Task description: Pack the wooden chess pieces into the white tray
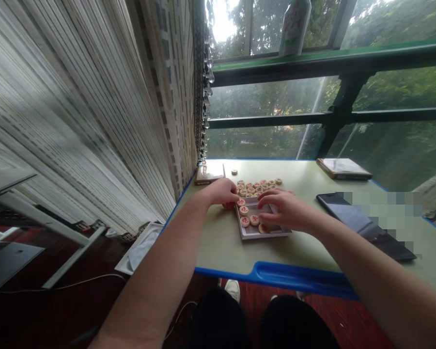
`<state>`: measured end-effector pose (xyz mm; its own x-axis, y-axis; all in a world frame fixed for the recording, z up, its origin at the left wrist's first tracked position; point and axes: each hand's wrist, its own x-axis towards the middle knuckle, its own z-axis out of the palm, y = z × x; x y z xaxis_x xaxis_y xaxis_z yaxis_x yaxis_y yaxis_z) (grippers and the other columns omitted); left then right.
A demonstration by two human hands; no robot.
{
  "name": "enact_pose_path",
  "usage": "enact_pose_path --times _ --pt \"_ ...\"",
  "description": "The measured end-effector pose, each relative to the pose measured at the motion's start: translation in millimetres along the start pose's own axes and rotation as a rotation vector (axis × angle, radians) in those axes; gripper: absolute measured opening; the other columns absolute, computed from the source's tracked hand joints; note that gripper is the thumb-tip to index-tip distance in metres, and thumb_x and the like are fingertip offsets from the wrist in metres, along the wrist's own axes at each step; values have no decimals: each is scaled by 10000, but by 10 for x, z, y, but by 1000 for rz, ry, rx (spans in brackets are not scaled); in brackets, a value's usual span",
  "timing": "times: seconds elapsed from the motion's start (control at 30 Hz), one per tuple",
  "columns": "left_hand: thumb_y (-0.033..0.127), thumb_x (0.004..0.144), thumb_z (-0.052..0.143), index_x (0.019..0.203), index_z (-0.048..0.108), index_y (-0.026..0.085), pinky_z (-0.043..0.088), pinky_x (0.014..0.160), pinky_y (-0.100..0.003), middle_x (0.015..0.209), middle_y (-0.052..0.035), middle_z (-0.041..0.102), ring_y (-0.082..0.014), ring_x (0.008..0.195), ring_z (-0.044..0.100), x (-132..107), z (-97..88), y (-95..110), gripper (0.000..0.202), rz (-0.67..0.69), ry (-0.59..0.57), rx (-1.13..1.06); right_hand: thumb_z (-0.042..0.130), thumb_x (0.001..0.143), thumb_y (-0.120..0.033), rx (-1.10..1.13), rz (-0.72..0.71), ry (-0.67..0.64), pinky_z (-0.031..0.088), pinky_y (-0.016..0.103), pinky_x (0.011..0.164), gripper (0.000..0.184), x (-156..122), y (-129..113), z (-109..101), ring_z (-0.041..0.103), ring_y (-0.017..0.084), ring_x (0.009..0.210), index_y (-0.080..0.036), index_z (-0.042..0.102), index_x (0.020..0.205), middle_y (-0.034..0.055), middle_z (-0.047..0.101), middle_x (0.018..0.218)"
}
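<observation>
- The round game pieces (pixel 244 221) look light, hard and smooth, likely to slide easily; pinching opposite edges should suit them.
- Several lie flat inside the shallow tray (pixel 266 236), along its left side and near edge; loose pieces (pixel 256 185) cluster just beyond it on the surface (pixel 218 242).
- The left hand (pixel 224 191) curls at the tray's far left corner; its grip cannot be told.
- The right hand (pixel 284 208) arches over the tray's right half, fingers parted, near the pieces.

Shallow pale box (pixel 266 236), red-marked round pieces (pixel 254 220) inside, loose pieces (pixel 257 185) clustered just beyond
</observation>
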<state>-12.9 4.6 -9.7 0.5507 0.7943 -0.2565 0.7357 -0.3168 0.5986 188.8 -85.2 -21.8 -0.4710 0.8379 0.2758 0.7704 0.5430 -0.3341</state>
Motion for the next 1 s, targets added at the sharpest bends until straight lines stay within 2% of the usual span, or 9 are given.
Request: enact_pose_path --times 0.27,0.47,0.6,0.73,1.0 --pt "169 680 535 662 575 128 516 516 -199 583 -24 637 -122 541 631 15 12 -25 60 7 -7 -9 596 739 -362 -84 -80 44 437 365 823 172 24 -78 164 578 234 879 -238 714 720 42 690 846" --pt "172 699 524 671 571 131 515 508 -204 587 -24 637 -130 553 638 8 8 -9 69 15 -23 9 615 716 -327 -126 -47 82 444 351 768 138 14 -152 157 563 229 836 -225 689 661 41 675 755" --pt "153 692 523 659 567 129 506 494 -196 558 -16 619 -129 540 632 -10 5 13 60 22 -27 0 615 725 -329 -83 -55 142 433 353 802 131 17 -210 143 557 213 826 -221 679 688 36 671 784" --pt "148 679 527 644 569 129 497 483 -188 549 -19 618 -132 541 633 -31 9 33 58 38 -21 18 607 742 -340 -85 -130 182 445 351 788 137 25 -271 173 540 220 864 -221 675 755 52 660 876" --pt "140 666 524 635 578 138 478 480 -178 537 -11 622 -126 539 626 -27 21 19 63 47 1 64 593 763 -343 -164 -171 191 460 366 745 159 26 -281 227 515 231 872 -221 691 784 82 623 924"
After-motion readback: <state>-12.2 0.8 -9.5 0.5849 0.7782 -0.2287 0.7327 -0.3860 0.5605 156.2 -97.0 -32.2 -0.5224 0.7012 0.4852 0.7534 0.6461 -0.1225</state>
